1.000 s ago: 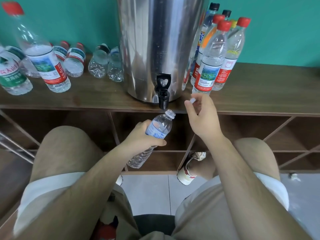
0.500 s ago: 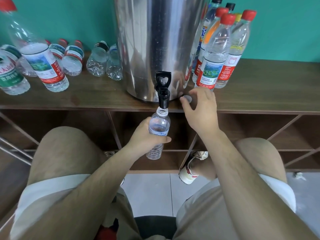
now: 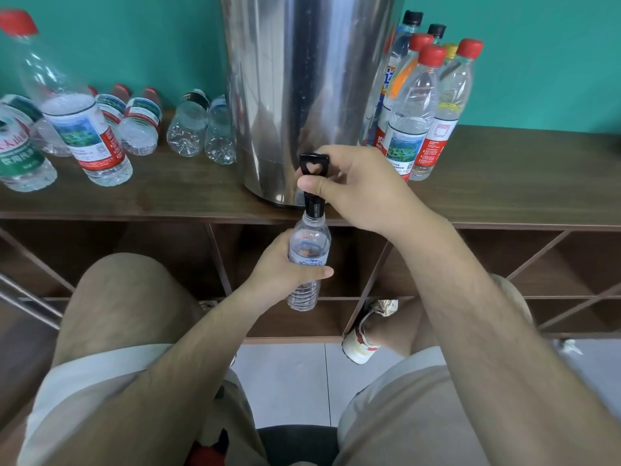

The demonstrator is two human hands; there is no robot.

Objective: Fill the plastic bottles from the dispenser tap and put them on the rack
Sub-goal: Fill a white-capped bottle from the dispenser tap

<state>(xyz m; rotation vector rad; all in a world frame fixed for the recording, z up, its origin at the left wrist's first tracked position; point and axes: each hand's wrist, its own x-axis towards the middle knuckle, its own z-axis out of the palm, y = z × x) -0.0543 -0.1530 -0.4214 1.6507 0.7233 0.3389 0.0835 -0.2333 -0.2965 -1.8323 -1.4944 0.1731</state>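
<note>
The left hand (image 3: 279,267) is wrapped around the middle of a small clear bottle (image 3: 309,242), thumb across the front of the label and fingers behind. It holds the bottle upright in the air in front of the rack (image 3: 521,183), with the open mouth right up at the black spout (image 3: 314,207) of the steel dispenser (image 3: 309,79). The right hand (image 3: 366,190) grips the tap handle (image 3: 314,163), thumb pressed on its front and fingers curled behind. I cannot tell whether water is running, and the bottle looks close to empty.

The dispenser stands on the rack's wooden top. Capped bottles (image 3: 413,129) stand upright just to its right, and more bottles (image 3: 188,129) lie on their sides to its left.

The bottle looks thin-walled and very light for now, so a hard squeeze would likely dent it and, once water is in, push some out of the uncapped neck. It should grow noticeably heavier as it fills, and any splash would make the smooth plastic slippery. The labelled waist where the left hand sits seems the best place to hold: the label gives some grip, and the ribbed section just below is stiffer. A firm but gentle hold there, with the neck lined up under the spout, should serve until the bottle can be capped and set on the rack.
</note>
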